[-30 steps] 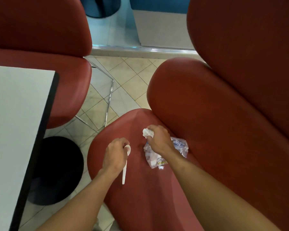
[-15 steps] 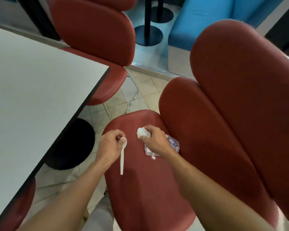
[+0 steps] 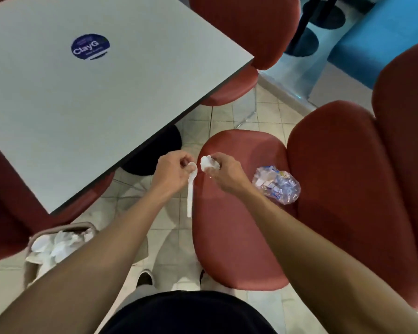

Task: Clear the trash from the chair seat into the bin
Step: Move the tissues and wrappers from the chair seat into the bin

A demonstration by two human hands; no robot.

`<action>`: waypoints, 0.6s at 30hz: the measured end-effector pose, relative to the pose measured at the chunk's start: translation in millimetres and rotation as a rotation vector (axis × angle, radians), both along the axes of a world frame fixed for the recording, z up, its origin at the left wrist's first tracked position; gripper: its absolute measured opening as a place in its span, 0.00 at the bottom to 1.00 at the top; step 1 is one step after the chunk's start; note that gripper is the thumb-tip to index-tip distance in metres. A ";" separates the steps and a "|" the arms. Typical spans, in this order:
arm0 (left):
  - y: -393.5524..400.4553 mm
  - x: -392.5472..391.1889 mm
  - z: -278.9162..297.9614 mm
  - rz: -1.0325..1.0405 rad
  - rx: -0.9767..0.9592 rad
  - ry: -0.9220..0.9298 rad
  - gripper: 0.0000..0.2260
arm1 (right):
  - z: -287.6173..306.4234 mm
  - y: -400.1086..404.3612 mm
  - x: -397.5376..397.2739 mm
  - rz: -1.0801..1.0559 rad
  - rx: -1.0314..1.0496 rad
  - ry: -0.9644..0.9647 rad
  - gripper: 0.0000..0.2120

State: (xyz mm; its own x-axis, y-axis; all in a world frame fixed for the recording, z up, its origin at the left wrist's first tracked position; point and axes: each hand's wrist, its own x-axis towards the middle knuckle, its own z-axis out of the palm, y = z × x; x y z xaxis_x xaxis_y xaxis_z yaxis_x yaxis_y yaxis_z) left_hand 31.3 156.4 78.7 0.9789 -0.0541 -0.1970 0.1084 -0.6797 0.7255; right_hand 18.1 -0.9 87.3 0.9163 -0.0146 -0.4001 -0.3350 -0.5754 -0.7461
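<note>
My left hand [image 3: 170, 173] grips a white plastic spoon [image 3: 191, 189] by its bowl, and the handle hangs down past the left edge of the red chair seat [image 3: 237, 232]. A crumpled white tissue [image 3: 207, 162] is pinched in my right hand [image 3: 227, 173], above the seat's front left part. On the seat, against the backrest, lies a crushed clear plastic wrapper [image 3: 276, 184] with blue print; neither hand touches it. A bin [image 3: 32, 263] with white paper trash in it stands on the floor at lower left, partly hidden by my left forearm.
A grey table [image 3: 101, 92] with a round blue sticker [image 3: 90, 46] fills the upper left, its black base [image 3: 155, 153] beneath it. More red chairs [image 3: 249, 32] stand around it. The tall red backrest [image 3: 348, 179] rises on the right. Tiled floor lies between chair and table.
Both hands have lifted off the seat and moved left, carrying the spoon and the tissue. The wrapper stays on the seat. The view has pulled back, so the bin now shows.
</note>
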 end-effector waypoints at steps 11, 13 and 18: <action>188.1 -83.1 -11.8 0.156 -0.072 0.057 0.02 | -28.6 182.2 -52.3 -0.006 0.320 0.336 0.16; 220.7 -102.2 -16.9 0.206 -0.080 0.054 0.02 | -38.2 215.1 -65.8 -0.011 0.392 0.394 0.18; 287.8 -148.6 -38.0 0.317 -0.094 0.094 0.06 | -56.2 284.3 -96.8 0.052 0.426 0.479 0.13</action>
State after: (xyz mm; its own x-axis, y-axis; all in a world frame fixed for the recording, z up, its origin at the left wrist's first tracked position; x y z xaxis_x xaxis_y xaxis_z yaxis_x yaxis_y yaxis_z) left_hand -117.3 444.2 40.8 0.9277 0.2281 -0.2957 0.3731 -0.5321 0.7600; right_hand -78.7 283.4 31.2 0.6295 0.2757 -0.7264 -0.6676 -0.2865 -0.6872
